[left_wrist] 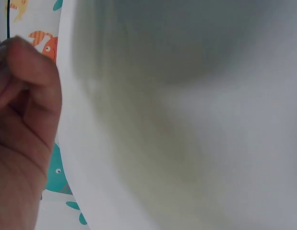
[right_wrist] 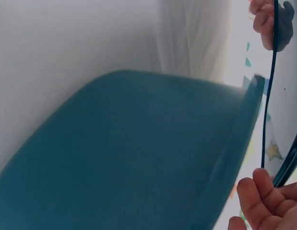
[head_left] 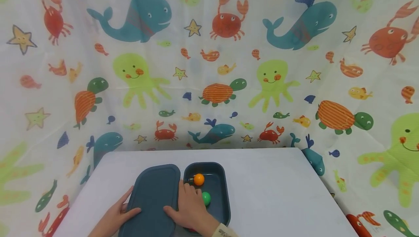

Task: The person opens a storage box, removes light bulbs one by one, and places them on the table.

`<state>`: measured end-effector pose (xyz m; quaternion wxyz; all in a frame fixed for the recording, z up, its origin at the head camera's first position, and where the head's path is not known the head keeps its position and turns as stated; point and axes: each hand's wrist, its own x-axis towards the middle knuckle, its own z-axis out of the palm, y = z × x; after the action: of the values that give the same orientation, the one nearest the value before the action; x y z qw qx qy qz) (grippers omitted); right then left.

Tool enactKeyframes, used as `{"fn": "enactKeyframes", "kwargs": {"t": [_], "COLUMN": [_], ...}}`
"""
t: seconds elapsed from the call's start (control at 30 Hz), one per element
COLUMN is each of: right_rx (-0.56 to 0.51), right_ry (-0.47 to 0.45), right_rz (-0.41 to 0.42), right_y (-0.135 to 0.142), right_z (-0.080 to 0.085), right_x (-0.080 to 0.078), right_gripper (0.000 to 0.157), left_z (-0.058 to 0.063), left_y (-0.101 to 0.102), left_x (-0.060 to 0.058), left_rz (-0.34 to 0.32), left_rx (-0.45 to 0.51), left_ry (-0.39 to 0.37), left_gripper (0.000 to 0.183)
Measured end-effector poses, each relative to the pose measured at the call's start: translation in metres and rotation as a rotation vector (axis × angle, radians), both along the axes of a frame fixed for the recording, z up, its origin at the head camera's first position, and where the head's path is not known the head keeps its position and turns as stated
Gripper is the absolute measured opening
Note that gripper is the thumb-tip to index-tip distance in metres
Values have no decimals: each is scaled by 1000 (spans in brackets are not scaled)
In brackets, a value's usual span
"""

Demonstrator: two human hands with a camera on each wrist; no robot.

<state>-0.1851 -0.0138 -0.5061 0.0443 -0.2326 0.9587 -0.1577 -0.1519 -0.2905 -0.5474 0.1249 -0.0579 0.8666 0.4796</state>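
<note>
A dark blue rounded lid [head_left: 154,193] lies between my two hands, left of a matching deep box [head_left: 216,180]. My left hand [head_left: 112,213] grips the lid's left edge, thumb on top and the other fingers partly hidden beneath. At the lid's right edge my right hand [head_left: 191,206] pinches it, thumb over the surface and fingers beside the box's left rim. Inside the box are an orange ball [head_left: 199,179] with a dark ridged piece at its left and a green ball [head_left: 206,198], partly covered by my right hand. The right wrist view shows the lid edge-on as a thin dark line.
The box stands on a white table [head_left: 268,193], whose surface extends to its right. Behind and around the table hangs a white curtain [head_left: 203,15] printed with sea animals. A bit of something red [head_left: 192,230] shows below my right hand.
</note>
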Motion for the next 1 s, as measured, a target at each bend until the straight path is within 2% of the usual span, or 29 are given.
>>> {"fn": "enactKeyframes", "kwargs": {"t": [0.23, 0.57, 0.73, 1.0], "right_rx": [-25, -68, -156, -416], "right_ry": [-32, -101, -192, -433], "right_rz": [21, 41, 18, 2], "right_y": [-11, -29, -39, -50], "right_z": [-4, -4, -2, -5], "right_x": [2, 9, 16, 26], "right_gripper": [95, 95, 94, 89], "left_z": [1, -2, -4, -9], "left_y": [-8, -21, -29, -39], "left_x": [9, 20, 24, 30], "left_rz": [62, 94, 95, 84], "left_rx": [-45, -75, -60, -60], "left_ry": [-24, -64, -105, -127], "left_gripper": [95, 95, 98, 98]}}
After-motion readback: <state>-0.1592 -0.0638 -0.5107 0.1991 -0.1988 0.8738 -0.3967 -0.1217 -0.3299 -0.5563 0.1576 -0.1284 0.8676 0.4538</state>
